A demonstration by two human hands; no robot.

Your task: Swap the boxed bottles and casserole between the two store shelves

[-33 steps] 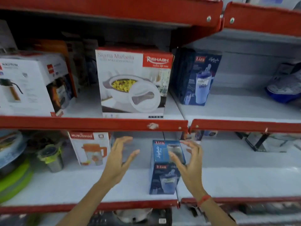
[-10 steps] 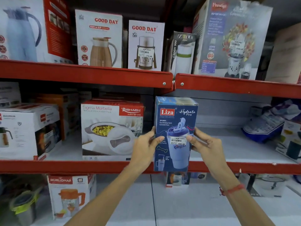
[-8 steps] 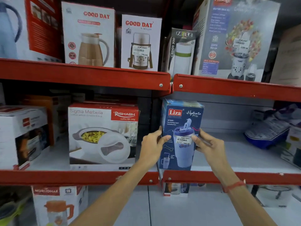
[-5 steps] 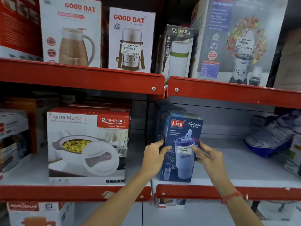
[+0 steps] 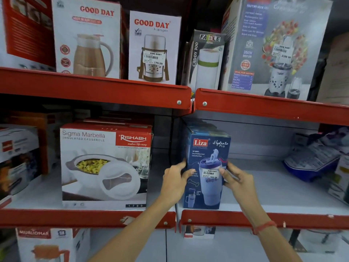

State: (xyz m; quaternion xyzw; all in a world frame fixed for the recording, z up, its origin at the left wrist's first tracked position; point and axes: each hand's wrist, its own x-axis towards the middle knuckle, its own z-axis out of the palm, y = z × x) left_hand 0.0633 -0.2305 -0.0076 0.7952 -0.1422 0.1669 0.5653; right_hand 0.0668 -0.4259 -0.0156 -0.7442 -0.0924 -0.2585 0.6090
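Both hands, left (image 5: 174, 183) & right (image 5: 238, 183), clamped on sides of blue bottle box (image 5: 206, 167), upright on middle shelf (image 5: 283, 193) at front edge. Step prob: seating box on shelf. Next: let go, then grab casserole box (image 5: 105, 165) just left of left hand w/ both hands. Hard to tell whether another box sits behind; lower shelf mostly cut off

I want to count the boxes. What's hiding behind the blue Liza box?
Another dark blue box peeks out just behind the blue Liza box, which both hands hold. The rest behind it is covered, so more boxes cannot be ruled out.
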